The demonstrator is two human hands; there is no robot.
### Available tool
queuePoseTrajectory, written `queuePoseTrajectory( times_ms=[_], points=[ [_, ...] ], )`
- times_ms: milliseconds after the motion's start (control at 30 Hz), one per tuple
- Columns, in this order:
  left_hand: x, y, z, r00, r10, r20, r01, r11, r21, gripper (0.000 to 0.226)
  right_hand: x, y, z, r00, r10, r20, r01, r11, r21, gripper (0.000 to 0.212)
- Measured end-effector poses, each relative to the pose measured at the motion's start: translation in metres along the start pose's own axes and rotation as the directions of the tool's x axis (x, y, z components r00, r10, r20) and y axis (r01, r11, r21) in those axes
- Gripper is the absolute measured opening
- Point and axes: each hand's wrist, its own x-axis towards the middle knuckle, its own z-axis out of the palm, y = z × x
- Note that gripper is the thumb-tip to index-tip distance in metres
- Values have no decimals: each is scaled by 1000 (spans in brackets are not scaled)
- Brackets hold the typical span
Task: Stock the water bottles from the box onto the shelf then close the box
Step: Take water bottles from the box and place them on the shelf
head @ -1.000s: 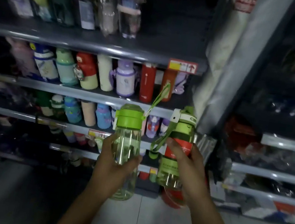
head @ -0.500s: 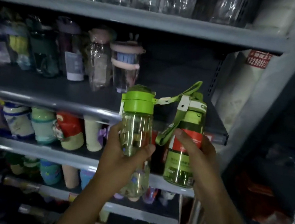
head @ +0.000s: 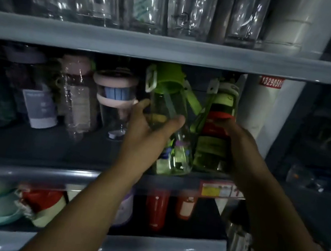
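**Item 1:** green-lid bottle (head: 167, 108), clear body, in L hand (head: 147, 135), thumb and fingers wrapped round its middle. Tilted, lid to upper left.
**Item 2:** red-label bottle (head: 213, 146), green, strap at lid, in R hand (head: 238, 142), gripped at the label. Near upright.
Hands side by side, one bottle each.
Both bases at front edge of shelf (head: 46, 149); set down or not, can't tell.
**Left of L hand:** pink-lid bottle (head: 115, 95).
**Below R hand:** price tag (head: 217, 189).
**Above hands:** clear bottles (head: 180, 7), next shelf up.
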Motion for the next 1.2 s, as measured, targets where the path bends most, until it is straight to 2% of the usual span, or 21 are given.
queuePoseTrajectory(
  times_ms=[67, 200, 233, 333, 400, 467, 567, 600, 800, 1200],
  points=[
    [25, 1, 8, 1000, -5, -22, 7, 999, 54, 60, 30, -1, -1, 999, 35, -23, -35, 999, -17, 36],
    [74, -12, 22, 997, 43, -62, -27, 971, 239, 30, 80, -2, 5, 999, 38, 17, -37, 998, -56, 52],
    [84, -16, 26, 996, 67, -67, -44, 954, 297, 37, 90, -2, 7, 998, 32, 50, -29, 997, -65, 49],
    [101, -27, 36, 992, 101, -81, -51, 879, 474, 90, 120, 0, 11, 994, -8, 107, 22, 991, -131, 20],
    [109, -30, 40, 987, 118, -109, -47, 862, 505, 96, 136, 4, 16, 996, -14, 85, 28, 985, -169, 24],
    [118, -35, 42, 980, 142, -137, -50, 850, 525, 95, 153, 10, 20, 998, -31, 54, 42, 976, -214, 39],
    [130, -41, 40, 977, 148, -156, -33, 819, 573, 97, 180, 28, 19, 996, -83, 33, 89, 956, -280, 96],
    [133, -41, 38, 976, 145, -160, -25, 813, 582, 96, 193, 38, 16, 994, -101, 32, 106, 949, -297, 105],
    [149, -48, 34, 960, 163, -227, 8, 797, 604, 106, 186, 37, 31, 988, -156, 2, 145, 911, -387, 74],
    [157, -61, 30, 957, 172, -232, -12, 827, 562, 100, 185, 53, 33, 977, -215, 8, 198, 886, -419, 63]
  ],
)
